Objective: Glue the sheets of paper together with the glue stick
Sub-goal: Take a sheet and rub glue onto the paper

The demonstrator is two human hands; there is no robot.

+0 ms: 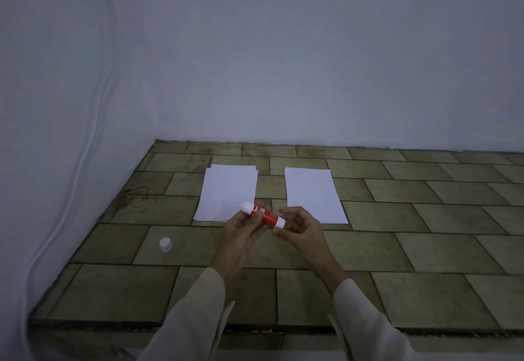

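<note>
A red and white glue stick [263, 214] lies slanted between my two hands, above the tiled surface. My left hand [243, 228] grips its red body, with the uncapped white tip pointing up and left. My right hand [297, 226] pinches the white base end with curled fingers. The white cap [165, 244] stands on the tiles to the left, apart from my hands. Two white stacks of paper lie beyond my hands: the left stack [226, 192] and the right stack [314, 193], with a gap of bare tile between them.
The tiled surface [397, 247] ends at a grey wall [283, 62] behind and on the left. A white cable [85, 148] runs down the left wall. The surface's front edge lies below my sleeves.
</note>
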